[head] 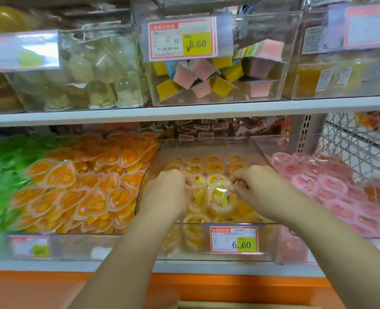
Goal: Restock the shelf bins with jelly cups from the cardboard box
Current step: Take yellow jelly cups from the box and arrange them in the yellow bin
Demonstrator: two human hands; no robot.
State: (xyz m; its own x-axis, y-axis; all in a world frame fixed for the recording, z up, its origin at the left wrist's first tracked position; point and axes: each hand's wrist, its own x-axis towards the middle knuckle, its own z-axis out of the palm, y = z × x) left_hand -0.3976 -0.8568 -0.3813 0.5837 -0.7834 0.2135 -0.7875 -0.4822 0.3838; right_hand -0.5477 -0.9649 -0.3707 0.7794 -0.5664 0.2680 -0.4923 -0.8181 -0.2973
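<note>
Restocking under way at the middle bin [206, 144]
The right hand [253, 181] has a narrow grip, pinching the rim of a tilted yellow cup [222, 197] over the pile in the bin; the left hand [169, 190] curls just beside it, and I cannot tell what its grip holds. Neat rows sit at the back, the front looser, with room above, so I'd judge more is left to add; the box [229, 306] barely shows below

I count two hands, left hand [166, 192] and right hand [255, 181]; two shelves, upper shelf [184, 111] and lower shelf [73, 266]; two legible price tags, the 8.60 tag [182, 37] and the 6.60 tag [233, 239]; jelly cups [222, 197] beyond counting.
</note>
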